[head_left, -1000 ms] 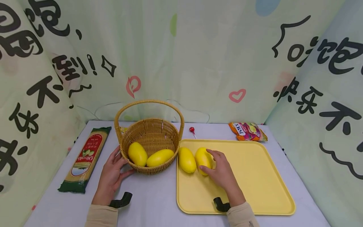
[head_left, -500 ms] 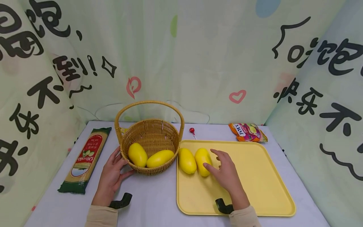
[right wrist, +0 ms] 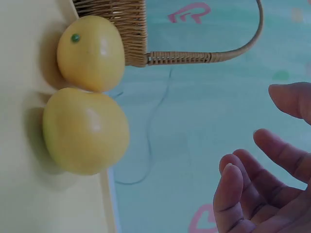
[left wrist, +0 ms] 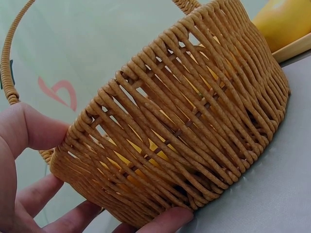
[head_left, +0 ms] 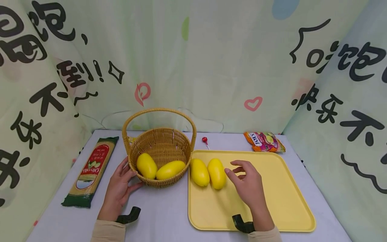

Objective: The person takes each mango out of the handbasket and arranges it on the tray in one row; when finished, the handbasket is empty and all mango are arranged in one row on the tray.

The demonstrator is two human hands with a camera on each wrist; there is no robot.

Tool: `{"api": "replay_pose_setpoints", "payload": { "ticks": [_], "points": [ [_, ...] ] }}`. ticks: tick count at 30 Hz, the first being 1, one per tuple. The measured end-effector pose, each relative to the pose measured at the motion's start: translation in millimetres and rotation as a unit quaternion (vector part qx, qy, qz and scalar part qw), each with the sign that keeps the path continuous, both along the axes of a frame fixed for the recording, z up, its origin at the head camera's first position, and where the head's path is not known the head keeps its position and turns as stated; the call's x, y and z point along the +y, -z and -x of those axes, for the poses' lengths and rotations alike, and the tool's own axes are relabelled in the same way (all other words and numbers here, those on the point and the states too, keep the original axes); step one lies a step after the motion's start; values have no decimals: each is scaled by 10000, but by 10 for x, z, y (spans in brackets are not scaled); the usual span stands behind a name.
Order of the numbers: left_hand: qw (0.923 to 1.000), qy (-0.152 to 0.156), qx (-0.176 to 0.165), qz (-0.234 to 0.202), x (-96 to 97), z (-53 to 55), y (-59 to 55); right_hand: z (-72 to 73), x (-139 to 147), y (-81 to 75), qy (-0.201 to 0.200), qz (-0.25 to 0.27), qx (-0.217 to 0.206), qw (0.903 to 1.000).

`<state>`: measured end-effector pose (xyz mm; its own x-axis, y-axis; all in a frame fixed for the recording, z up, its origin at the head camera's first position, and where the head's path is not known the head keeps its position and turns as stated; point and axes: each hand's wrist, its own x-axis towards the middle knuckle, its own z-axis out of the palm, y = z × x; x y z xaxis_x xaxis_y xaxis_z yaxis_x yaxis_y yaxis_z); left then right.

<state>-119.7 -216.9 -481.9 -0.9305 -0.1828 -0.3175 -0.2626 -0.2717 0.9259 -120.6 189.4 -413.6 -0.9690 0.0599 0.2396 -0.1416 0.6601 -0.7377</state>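
My left hand (head_left: 118, 188) holds the near left side of a wicker basket (head_left: 169, 141); in the left wrist view a bent finger (left wrist: 41, 128) meets its rim and other fingers lie lower along its wall. Two yellow mangoes, a left one (head_left: 146, 166) and a right one (head_left: 171, 169), lie inside. Two more rest side by side at the left end of a yellow tray (head_left: 266, 201): one (head_left: 199, 172) near the basket, one (head_left: 216, 173) to its right. Right of that mango, my right hand (head_left: 249, 183) hovers over the tray, fingers loosely bent, holding nothing.
A long green-ended food packet (head_left: 92, 171) lies at the left. Behind the tray are a red lollipop (head_left: 205, 139) and an orange and purple snack bag (head_left: 264, 142). Printed curtains (head_left: 211, 67) stand around the white table (head_left: 163, 215). Something yellow shows behind the basket.
My right hand has come off the right mango on the tray and drawn away to the right, its fingers bending in. The left hand, basket and mangoes stay where they were.
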Motion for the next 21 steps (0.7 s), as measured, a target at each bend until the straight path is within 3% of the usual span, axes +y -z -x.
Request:
{"api": "replay_pose_setpoints", "payload": {
  "ticks": [10, 15, 21],
  "points": [
    [10000, -23, -47, 53, 6, -2, 29, -177, -94, -271, -116, 236, 413, 9988],
    [10000, -38, 21, 74, 7, 2, 11, -102, -180, -371, -611, 271, 479, 9966],
    [10000, -63, 22, -18, 7, 1, 1, 42, -353, -495, -1438, -67, -79, 9895]
  ]
}}
